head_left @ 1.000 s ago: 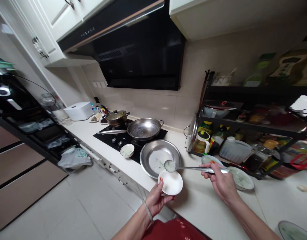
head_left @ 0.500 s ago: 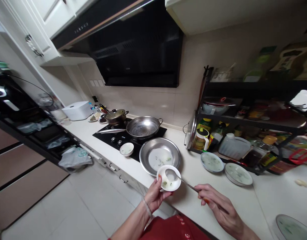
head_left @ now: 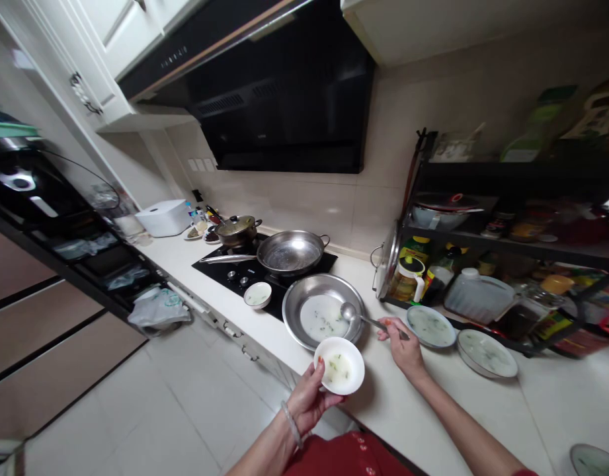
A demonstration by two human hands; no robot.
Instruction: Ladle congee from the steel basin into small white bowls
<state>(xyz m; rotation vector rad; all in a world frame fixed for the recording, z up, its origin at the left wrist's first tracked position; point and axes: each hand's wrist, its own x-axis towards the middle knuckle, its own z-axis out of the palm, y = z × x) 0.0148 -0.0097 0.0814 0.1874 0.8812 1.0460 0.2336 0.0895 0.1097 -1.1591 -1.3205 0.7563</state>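
My left hand (head_left: 309,396) is closed around the side of a small white bowl (head_left: 352,371), which contains a pale soup with green bits. Just beyond it on the counter stands a wide steel basin (head_left: 297,297) with a shallow layer of the same whitish soup. My right hand (head_left: 401,347) grips the handle of a metal ladle (head_left: 350,311). The ladle's head is over the basin's right side, at or just above the soup; I cannot tell which. Another small bowl (head_left: 257,295) of pale liquid sits to the left of the basin, at the cooktop's edge.
A steel frying pan (head_left: 290,252) and a lidded pot (head_left: 237,231) stand on the black cooktop (head_left: 225,270). Bowls of soup (head_left: 430,326) line the counter at right, one (head_left: 594,459) near the lower corner. A black rack (head_left: 463,238) holds bottles and jars. The range hood (head_left: 289,99) hangs above.
The ladle has moved from inside the small white bowl to the basin, my right hand going forward with it. The small bowl has shifted slightly towards me, and the view has turned a little left.
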